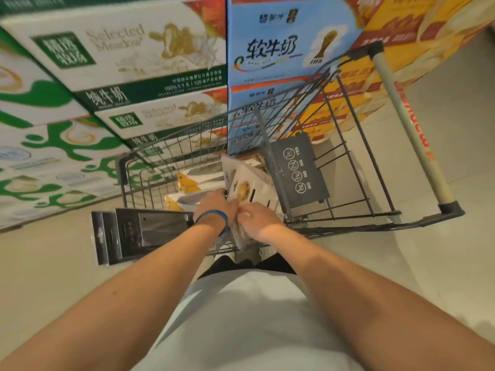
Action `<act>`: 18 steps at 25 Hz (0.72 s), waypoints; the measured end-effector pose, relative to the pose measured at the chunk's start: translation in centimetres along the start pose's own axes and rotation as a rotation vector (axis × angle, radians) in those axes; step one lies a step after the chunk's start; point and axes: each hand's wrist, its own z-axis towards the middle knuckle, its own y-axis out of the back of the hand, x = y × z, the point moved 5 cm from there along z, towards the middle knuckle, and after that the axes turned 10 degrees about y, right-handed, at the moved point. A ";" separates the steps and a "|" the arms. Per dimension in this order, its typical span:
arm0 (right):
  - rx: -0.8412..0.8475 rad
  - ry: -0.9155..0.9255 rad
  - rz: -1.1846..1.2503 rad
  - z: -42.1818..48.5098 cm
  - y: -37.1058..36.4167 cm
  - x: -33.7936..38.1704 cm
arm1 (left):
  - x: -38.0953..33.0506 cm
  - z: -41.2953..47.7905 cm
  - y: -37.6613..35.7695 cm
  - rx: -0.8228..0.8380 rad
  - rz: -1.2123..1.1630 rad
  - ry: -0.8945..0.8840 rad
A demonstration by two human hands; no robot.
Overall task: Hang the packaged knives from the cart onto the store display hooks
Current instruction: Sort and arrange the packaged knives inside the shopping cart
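Observation:
Packaged knives lie in the wire cart [356, 180]: a white pack [247, 184] tilted up near its middle and yellow-and-white packs [191, 183] lower in the basket. A stack of dark knife packs [128, 234] juts out to the left over the cart's near rim. My left hand [214, 206], wearing a blue wristband, grips the stack's right end, and its fingers touch the white pack. My right hand [258, 220] holds the near end of the white pack with curled fingers. No display hooks are in view.
Stacked milk cartons, green-and-white [112, 62] and blue [289, 41], form a wall beyond the cart, with orange cartons [417, 25] to the right. The cart's grey child-seat flap [302, 170] and its handle [409, 129] are on the right. Pale tiled floor [45, 266] surrounds the cart.

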 end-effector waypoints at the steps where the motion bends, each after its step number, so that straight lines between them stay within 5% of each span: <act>1: -0.058 -0.027 0.084 0.2 0.6 -0.1 | 0.1 -0.3 0.1 -0.001 -0.012 0.006; 6: -0.490 0.069 0.160 4.7 5.1 3.8 | 0.2 -0.6 -0.5 0.007 -0.063 0.058; 9: -0.329 0.076 0.123 11.0 7.1 5.5 | 0.5 0.2 -1.5 0.003 -0.012 0.089; 13: 0.131 -0.016 -0.100 14.7 6.0 5.0 | 1.2 0.9 -1.9 -0.021 -0.075 0.099; 15: 0.127 -0.020 -0.126 14.1 6.2 4.4 | 1.4 0.9 -1.8 -0.009 -0.154 0.078; 18: 0.027 -0.127 0.363 12.2 6.2 2.2 | 1.3 0.5 -1.4 0.023 -0.269 0.061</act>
